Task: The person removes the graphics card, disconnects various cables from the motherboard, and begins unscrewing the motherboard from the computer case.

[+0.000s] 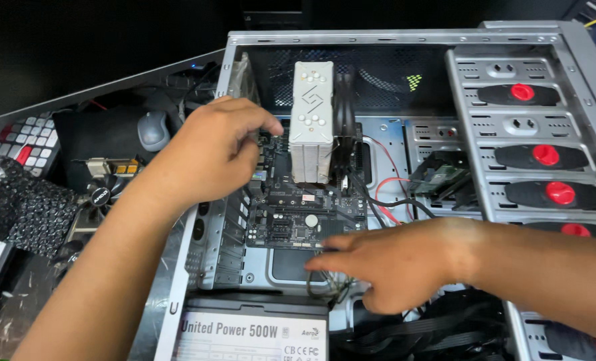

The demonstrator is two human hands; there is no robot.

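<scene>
The open steel case [582,100] lies flat, heavy and sharp-edged. Inside, the motherboard [298,217] sits at centre: stiff but fragile, best taken by its edges. At its twelve o'clock rises the white tower cooler [311,120]. The left hand [211,150], fingers curled, pinches the board's ten o'clock edge. The right hand [391,264], fingers loosely spread, presses thin, limp wires [325,284] at six o'clock.

My desk [17,327] is dark and crowded. The open grey computer case [579,60] lies on its side across it. To my left sit a keyboard [4,174] with pale and red keys, a grey mouse [153,130], a black mesh bag [34,210] overlapping the keyboard, and a loose graphics card [104,190].
</scene>
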